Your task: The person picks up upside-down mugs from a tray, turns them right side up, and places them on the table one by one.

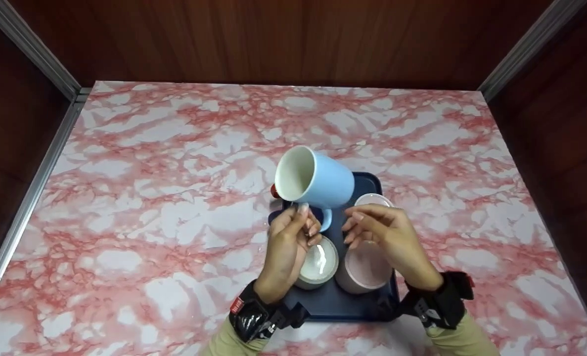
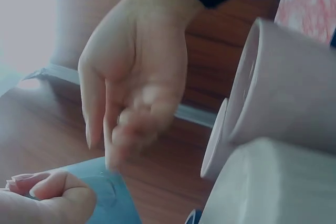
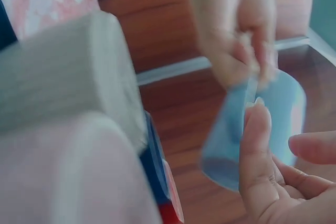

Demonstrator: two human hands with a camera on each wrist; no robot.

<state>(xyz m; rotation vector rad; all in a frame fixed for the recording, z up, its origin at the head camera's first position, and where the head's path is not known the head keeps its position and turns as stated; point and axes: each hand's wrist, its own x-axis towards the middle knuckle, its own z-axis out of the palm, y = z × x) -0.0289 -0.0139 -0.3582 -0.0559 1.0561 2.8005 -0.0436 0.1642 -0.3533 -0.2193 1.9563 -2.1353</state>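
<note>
A light blue mug (image 1: 330, 180) is tilted on its side over the dark blue tray (image 1: 340, 304), its pale mouth facing left in the head view. My left hand (image 1: 288, 247) holds it from below with curled fingers, beside the light blue handle (image 1: 327, 220); the exact grip is partly hidden. To the right, my right hand (image 1: 389, 237) hovers over the tray with loosely bent fingers and nothing held. In the right wrist view, its fingertips (image 3: 257, 121) are in front of the mug (image 3: 286, 108); contact cannot be told.
A whitish cup (image 1: 318, 262) and a pink cup (image 1: 365, 272) stand upright on the tray, close under the hands. Behind the right hand is another pale pink cup (image 1: 372, 199), partly covered. A small red thing (image 1: 274, 191) shows left of the mug. Wooden panels (image 1: 273, 39) enclose the marbled table (image 1: 174, 148).
</note>
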